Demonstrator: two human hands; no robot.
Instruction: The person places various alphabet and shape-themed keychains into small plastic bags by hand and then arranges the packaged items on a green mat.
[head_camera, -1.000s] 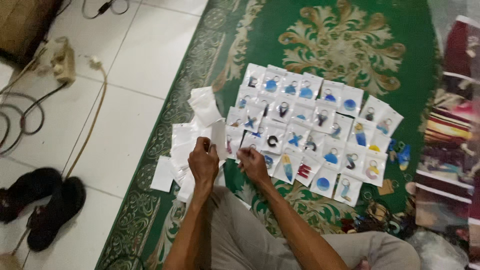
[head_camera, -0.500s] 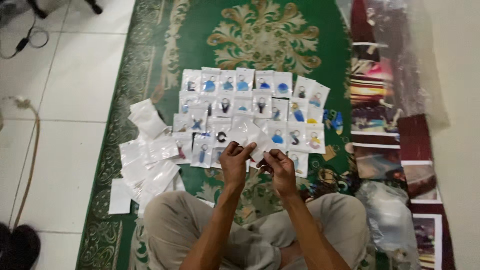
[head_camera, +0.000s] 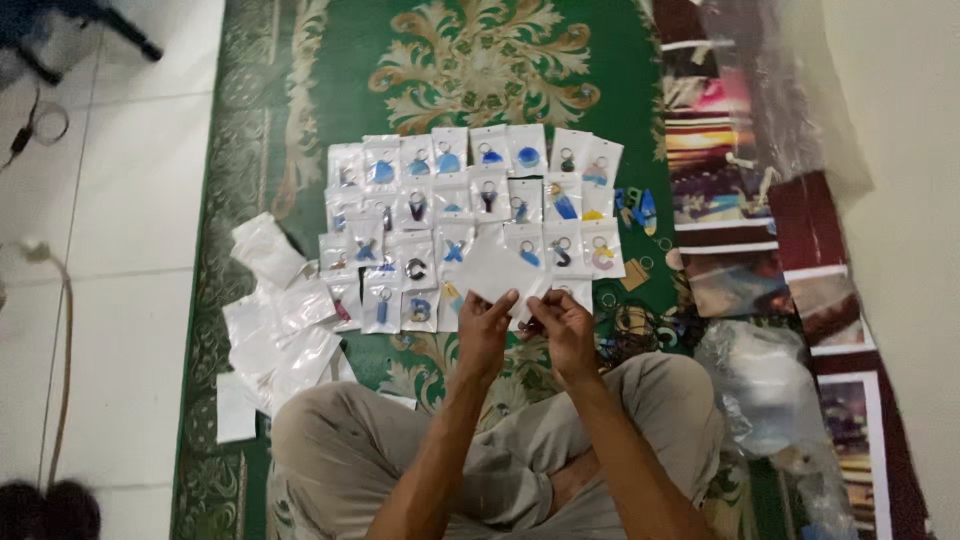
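1. A person sits cross-legged on a green patterned carpet (head_camera: 300, 60), seen from above.
2. Judged risk: the small clear plastic pouch (head_camera: 497, 272) is thin and slick, so a loose pinch could let it slip onto the rows below and knock them out of line.
3. The left hand (head_camera: 483, 330) has its fingers drawn together, pinching the pouch's near left corner.
4. The right hand (head_camera: 565, 325) pinches the pouch's near right edge, fingers curled close.
5. The pouch is held just above the near row of bagged keychains (head_camera: 470, 200), laid in a grid farther out.
6. Empty pouches (head_camera: 275, 330) lie heaped to the left, beside the knee.
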